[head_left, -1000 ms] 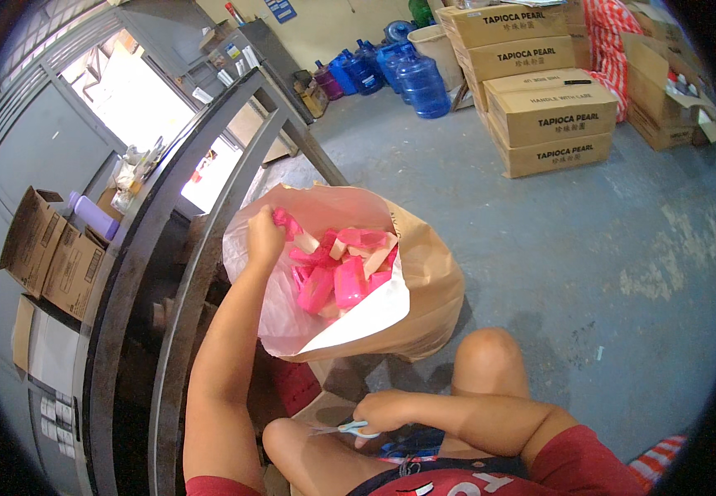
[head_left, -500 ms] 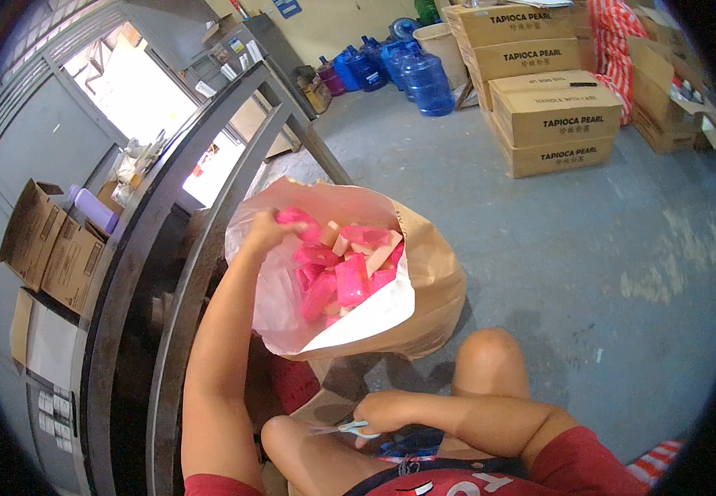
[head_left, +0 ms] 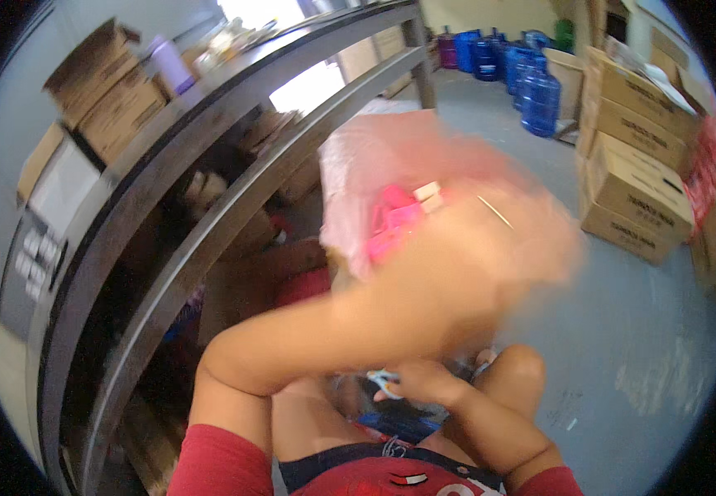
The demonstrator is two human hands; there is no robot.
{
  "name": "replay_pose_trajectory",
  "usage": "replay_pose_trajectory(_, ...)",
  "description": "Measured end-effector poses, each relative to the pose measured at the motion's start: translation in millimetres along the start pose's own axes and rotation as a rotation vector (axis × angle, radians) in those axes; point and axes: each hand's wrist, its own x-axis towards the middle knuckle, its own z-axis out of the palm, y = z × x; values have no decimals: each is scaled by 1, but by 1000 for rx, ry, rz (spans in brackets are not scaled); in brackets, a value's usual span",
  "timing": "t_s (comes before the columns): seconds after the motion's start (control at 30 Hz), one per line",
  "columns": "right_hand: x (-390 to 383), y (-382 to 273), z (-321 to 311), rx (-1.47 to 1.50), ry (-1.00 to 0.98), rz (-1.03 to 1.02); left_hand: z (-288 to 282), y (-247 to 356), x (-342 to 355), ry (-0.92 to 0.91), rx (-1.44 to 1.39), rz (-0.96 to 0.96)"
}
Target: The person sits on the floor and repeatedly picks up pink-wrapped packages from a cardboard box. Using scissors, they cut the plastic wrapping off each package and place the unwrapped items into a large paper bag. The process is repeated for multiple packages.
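Note:
My left arm stretches diagonally to the right across the brown paper bag (head_left: 354, 165); my left hand (head_left: 507, 231) is a motion-blurred smear at the bag's right side, its fingers indistinct. Pink plastic-wrapped packets (head_left: 391, 227) and some pale pieces (head_left: 427, 194) show inside the bag's pinkish white lining, partly hidden by that arm. Down between my knees, my right hand (head_left: 420, 382) is closed on light blue scissors (head_left: 383, 382).
A dark metal-framed table (head_left: 176, 273) runs along the left, with cardboard boxes (head_left: 118, 116) and a lilac bottle (head_left: 172, 62) beside it. Blue water jugs (head_left: 540, 107) line the back; stacked cartons (head_left: 639, 207) and red-striped sacks (head_left: 713, 165) stand right, on the grey floor (head_left: 639, 331).
My left hand has swept rightward from the bag's left rim, blurring across it. The view has swung left, showing more of the table. My right hand still holds the scissors.

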Motion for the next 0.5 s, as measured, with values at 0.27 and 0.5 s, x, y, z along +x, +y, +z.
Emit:
replay_pose_trajectory(0.27,29,12,24,-86,71,111,-28,69,-63,147,390,353)
replay_pose_trajectory(0.5,44,19,39,-212,1,165,-88,55,-175,218,132,-448)
